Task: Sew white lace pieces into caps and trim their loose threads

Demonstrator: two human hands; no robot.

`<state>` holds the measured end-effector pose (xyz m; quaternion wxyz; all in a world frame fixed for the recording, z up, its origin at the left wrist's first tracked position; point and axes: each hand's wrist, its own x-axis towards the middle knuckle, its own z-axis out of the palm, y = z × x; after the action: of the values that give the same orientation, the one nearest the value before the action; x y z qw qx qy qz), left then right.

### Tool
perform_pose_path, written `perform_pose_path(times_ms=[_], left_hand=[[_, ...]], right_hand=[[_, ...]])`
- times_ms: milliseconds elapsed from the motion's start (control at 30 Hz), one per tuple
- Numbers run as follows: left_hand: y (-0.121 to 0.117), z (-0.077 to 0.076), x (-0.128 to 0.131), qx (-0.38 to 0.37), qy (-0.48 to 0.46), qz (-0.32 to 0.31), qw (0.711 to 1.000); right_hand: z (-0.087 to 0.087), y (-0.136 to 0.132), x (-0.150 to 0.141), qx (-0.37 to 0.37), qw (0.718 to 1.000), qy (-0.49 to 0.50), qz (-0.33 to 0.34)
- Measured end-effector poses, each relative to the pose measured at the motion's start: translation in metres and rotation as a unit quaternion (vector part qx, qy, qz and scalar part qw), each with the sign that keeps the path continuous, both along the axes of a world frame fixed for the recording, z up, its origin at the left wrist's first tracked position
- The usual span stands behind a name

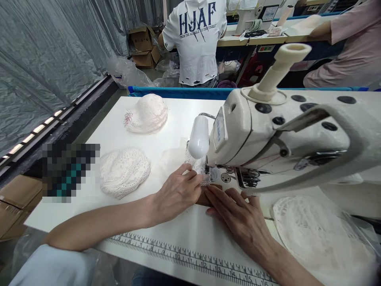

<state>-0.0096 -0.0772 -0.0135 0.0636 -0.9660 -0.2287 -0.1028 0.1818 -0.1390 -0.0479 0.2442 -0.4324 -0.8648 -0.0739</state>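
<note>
A white sewing machine stands on the white table. Beside its needle my left hand has its fingers curled and pressed together on a piece of white lace fabric. The lace runs back under the machine's head, partly hidden by a white bulb-shaped lamp. My right hand lies flat just in front of the needle plate, fingers stretched and close together, their tips near the lace's front edge. A brown strip shows between the two hands.
Left of the machine sit a white lace cup and a pale cup with pink threads. More white lace pieces are piled at right. A printed ruler follows the front edge. Two people work beyond the table.
</note>
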Motion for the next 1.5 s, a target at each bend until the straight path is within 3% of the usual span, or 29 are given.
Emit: perform_pose_path(times_ms=[233,367,633,933,1167,1500], left_hand=[[-0.022,0.004,-0.024,-0.035,-0.007,0.055,0.998],[-0.027,0.003,-0.025,-0.034,-0.001,0.063,0.997],[-0.013,0.003,-0.005,-0.011,-0.03,0.002,1.0],[-0.008,-0.012,0.001,0.035,-0.023,-0.014,0.999],[-0.009,-0.016,0.002,0.03,-0.007,0.007,1.0],[0.016,-0.016,0.001,-0.018,0.001,0.054,0.998]], right_hand=[[-0.001,0.0,0.002,-0.015,1.0,0.009,0.018],[-0.001,0.0,0.001,-0.017,1.0,0.008,0.019],[0.001,0.0,-0.001,-0.024,1.0,0.01,0.016],[0.0,-0.001,0.0,-0.025,0.999,0.023,0.009],[-0.002,0.0,0.001,-0.025,1.0,-0.007,0.003],[-0.001,0.001,0.0,-0.023,1.0,0.001,-0.002]])
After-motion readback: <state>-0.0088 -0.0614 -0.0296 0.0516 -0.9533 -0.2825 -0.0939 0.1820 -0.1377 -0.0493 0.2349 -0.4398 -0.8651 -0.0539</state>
